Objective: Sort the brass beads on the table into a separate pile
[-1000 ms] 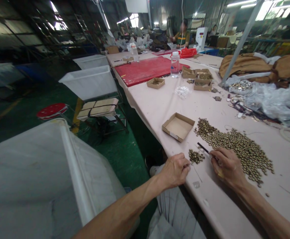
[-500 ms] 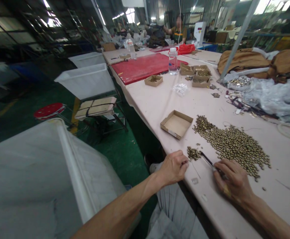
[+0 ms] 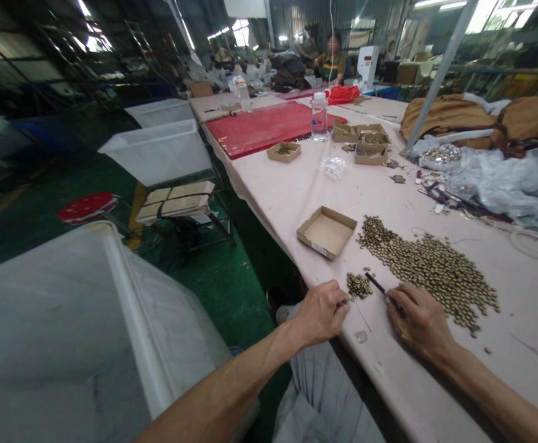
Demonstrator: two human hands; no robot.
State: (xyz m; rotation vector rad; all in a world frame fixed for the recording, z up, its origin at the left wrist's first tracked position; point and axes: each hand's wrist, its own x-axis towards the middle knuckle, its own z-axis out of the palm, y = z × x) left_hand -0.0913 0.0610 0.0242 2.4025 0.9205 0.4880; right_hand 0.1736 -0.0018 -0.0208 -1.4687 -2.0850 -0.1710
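Note:
My right hand (image 3: 417, 320) rests on the pink table (image 3: 292, 197) and grips a thin dark stick (image 3: 377, 284) whose tip points at a small heap of brass rings (image 3: 357, 285). A large spread of the same brass rings (image 3: 430, 264) lies just beyond that hand. My left hand (image 3: 322, 311) is curled at the table's near edge, fingertips pinched beside the small heap; what it holds is hidden. An empty cardboard tray (image 3: 327, 232) sits behind the small heap.
A water bottle (image 3: 318, 117), several small cardboard boxes (image 3: 370, 147) and a red mat (image 3: 264, 126) lie farther along the table. Clear plastic bags (image 3: 504, 184) and brown cloth (image 3: 458, 114) fill the right. White bins (image 3: 158, 151) and a stool (image 3: 87, 207) stand on the green floor. A person sits at the far end.
My right hand pulled back toward me with the stick, then moved forward again toward the small heap. My left hand has stayed at the table edge.

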